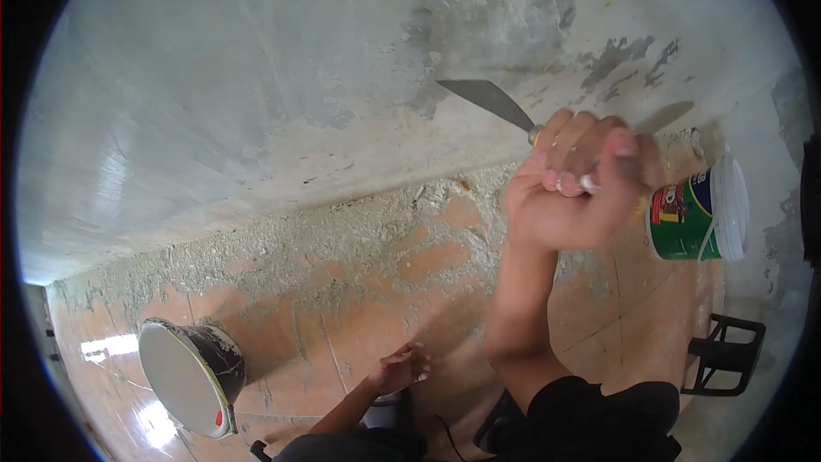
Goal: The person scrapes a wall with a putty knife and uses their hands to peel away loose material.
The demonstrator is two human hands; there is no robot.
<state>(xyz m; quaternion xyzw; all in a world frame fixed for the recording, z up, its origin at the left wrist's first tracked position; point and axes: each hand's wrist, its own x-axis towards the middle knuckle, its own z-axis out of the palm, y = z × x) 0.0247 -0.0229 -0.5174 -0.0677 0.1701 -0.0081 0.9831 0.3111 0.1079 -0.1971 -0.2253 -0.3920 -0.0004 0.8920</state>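
Right hand [575,192] is clenching the handle of a putty knife [489,99], blade lying against the grey wall [256,77]. Left hand [400,370] is hanging released, apparently empty, near the bucket [190,375]. Steep blade angle risks gouging the plaster.

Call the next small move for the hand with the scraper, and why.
Probably draw the flat metal scraper blade on along the grey plastered wall. The right hand grips its handle with the blade tip laid against the wall, and rough dark patches lie just beyond it.
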